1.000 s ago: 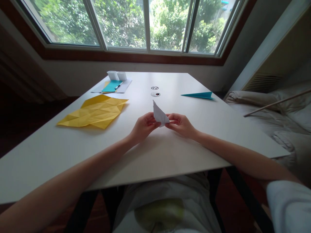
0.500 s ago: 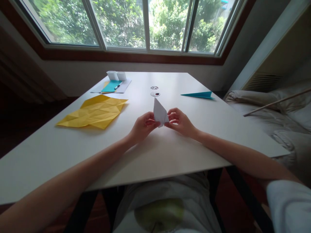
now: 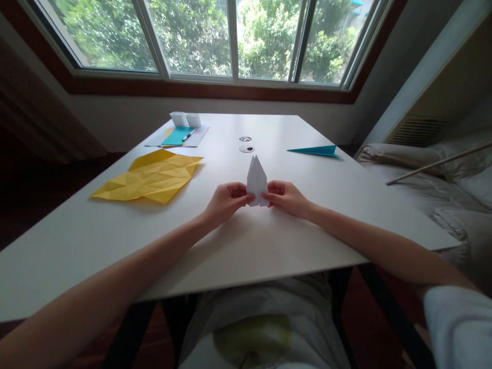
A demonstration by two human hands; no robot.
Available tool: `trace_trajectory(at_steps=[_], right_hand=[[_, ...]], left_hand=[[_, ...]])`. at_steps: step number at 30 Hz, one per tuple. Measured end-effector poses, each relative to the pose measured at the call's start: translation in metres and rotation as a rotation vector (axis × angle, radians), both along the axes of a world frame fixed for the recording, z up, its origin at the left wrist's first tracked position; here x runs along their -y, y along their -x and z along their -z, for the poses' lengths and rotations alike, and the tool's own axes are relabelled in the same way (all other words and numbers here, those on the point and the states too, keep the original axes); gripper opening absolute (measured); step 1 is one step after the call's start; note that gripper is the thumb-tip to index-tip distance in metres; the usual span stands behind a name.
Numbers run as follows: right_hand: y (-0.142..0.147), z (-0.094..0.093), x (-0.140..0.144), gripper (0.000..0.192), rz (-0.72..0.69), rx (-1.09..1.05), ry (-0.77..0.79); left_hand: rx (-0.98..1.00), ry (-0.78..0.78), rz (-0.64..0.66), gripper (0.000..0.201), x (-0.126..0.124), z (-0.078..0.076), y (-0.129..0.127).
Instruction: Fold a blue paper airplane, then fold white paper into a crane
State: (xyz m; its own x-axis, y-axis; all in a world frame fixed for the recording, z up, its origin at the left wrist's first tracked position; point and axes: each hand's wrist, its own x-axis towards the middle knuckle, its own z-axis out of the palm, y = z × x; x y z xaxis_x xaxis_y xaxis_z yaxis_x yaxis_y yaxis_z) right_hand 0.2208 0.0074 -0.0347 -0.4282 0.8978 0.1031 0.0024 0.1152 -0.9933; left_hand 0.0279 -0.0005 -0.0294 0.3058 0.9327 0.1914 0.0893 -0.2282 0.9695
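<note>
A small folded white paper (image 3: 257,180) with a pointed top stands upright over the middle of the white table (image 3: 115,241). My left hand (image 3: 226,201) pinches its lower left edge. My right hand (image 3: 286,197) pinches its lower right edge. Both hands rest just above the tabletop, fingertips almost meeting at the base of the paper.
A creased yellow sheet (image 3: 149,177) lies flat to the left. At the far left are a teal sheet with a pen (image 3: 179,136) and two small white paper boxes (image 3: 185,119). A teal paper plane (image 3: 315,150) lies at the far right. A bed (image 3: 434,189) flanks the table's right edge.
The white paper has turned from a tilted, side-on pose to upright with its flat face toward me. My right hand dropped slightly and both hands shifted their pinch to the base.
</note>
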Motion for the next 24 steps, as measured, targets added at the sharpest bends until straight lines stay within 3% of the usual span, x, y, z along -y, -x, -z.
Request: trace_trajectory(at_steps=[9,16,24], right_hand=[[0.0007,-0.0037,0.0003,0.035,0.024,0.016,-0.079],[0.0011,-0.0013,0.0008,0.034,0.003,0.015,-0.063],[-0.0073,-0.0008,-0.0039,0.027,-0.057,0.219,-0.161]], left_hand=[[-0.008,0.022,0.065,0.031,0.0015,-0.001,-0.0008],[0.014,0.057,0.09,0.021,0.0023,-0.005,0.0009],[-0.134,0.023,0.069,0.025,0.0047,-0.0041,-0.0017]])
